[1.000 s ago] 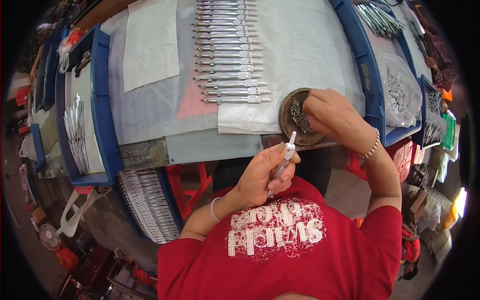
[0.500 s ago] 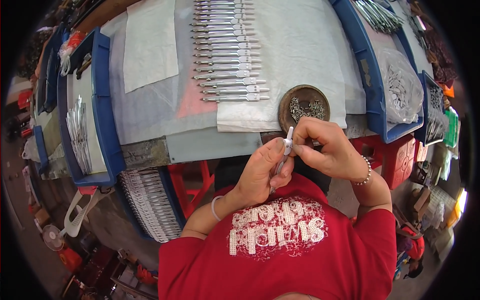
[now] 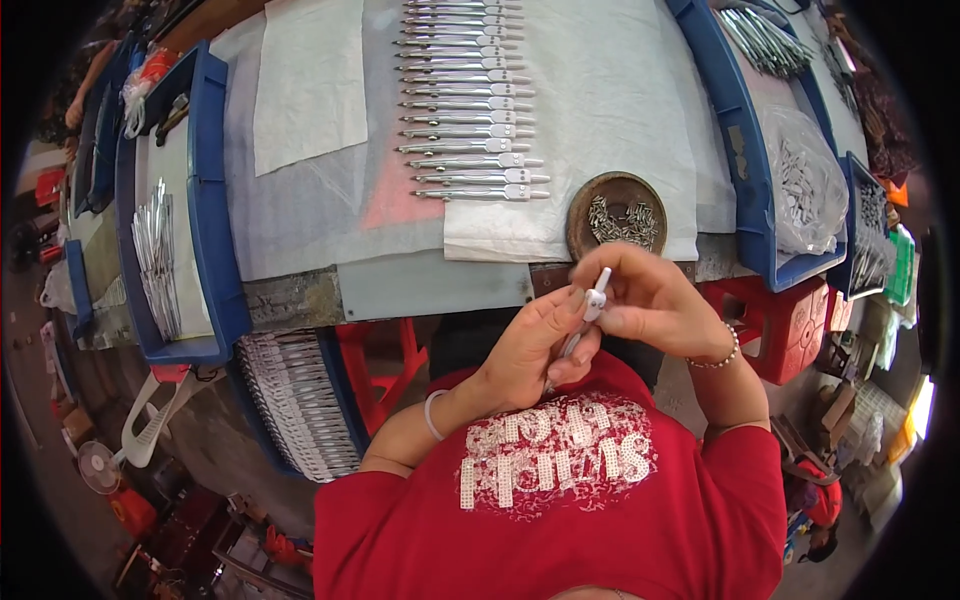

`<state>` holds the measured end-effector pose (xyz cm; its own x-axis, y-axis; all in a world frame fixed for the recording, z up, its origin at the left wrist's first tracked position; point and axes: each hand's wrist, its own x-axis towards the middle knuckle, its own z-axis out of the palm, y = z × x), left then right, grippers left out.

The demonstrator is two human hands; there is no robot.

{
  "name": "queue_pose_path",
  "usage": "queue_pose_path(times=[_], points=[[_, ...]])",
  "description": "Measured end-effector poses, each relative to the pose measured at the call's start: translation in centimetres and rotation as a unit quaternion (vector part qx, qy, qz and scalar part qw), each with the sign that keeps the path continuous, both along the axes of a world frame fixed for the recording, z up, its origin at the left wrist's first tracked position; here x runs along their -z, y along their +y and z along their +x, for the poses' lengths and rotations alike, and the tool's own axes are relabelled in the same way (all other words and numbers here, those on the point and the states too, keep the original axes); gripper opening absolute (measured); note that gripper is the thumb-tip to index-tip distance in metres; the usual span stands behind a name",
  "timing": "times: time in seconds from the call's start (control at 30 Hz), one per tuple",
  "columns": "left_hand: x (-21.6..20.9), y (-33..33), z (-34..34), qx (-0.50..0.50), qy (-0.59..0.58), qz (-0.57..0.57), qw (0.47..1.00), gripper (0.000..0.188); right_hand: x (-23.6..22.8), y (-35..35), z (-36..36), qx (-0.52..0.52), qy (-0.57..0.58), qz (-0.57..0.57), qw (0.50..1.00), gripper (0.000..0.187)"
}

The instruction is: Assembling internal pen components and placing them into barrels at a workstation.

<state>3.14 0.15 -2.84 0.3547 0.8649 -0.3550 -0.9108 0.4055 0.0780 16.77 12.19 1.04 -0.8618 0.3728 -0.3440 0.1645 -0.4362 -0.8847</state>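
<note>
My left hand (image 3: pixel 535 345) grips a slim silver metal tool (image 3: pixel 590 310) by its lower part, close to my chest. My right hand (image 3: pixel 645 300) pinches the same tool's upper end, fingers curled around it. Just beyond my hands, a round brown dish (image 3: pixel 582 205) of small metal parts rests at the table's near edge. A row of several matching silver tools (image 3: pixel 470 100) lies side by side on a white cloth (image 3: pixel 620 90) farther out.
A blue tray (image 3: pixel 205 200) at the left holds a bundle of silver tools. Another blue tray (image 3: pixel 745 170) at the right carries a clear bag of metal pieces. A rack of tools (image 3: pixel 295 400) stands below the table, and a red stool (image 3: pixel 795 325) sits at my right.
My right hand left the brown dish and came back to the tool held by my left hand. Both hands now meet on it near my chest.
</note>
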Motion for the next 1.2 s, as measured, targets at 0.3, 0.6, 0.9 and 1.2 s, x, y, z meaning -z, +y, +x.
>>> queue_pose_path(times=[0.3, 0.6, 0.9, 1.2], points=[[0.6, -0.3, 0.6, 0.0, 0.052, -0.034, 0.998, 0.019, 1.9, -0.2, -0.1, -0.03, 0.008, 0.018, 0.999, 0.015], [-1.1, 0.3, 0.2, 0.047, 0.165, 0.01, 0.985, 0.038, 1.3, 0.2, -2.3, 0.255, 0.159, -0.252, 0.92, 0.022], [-1.2, -0.1, 0.8, 0.082, 0.34, 0.109, 0.93, 0.03, -0.1, -0.6, -3.0, 0.243, 0.127, -0.286, 0.918, 0.023], [-1.2, -0.8, 1.6, 0.023, 0.343, 0.138, 0.929, 0.03, -1.4, -2.1, -2.8, 0.325, 0.159, -0.292, 0.885, 0.021]])
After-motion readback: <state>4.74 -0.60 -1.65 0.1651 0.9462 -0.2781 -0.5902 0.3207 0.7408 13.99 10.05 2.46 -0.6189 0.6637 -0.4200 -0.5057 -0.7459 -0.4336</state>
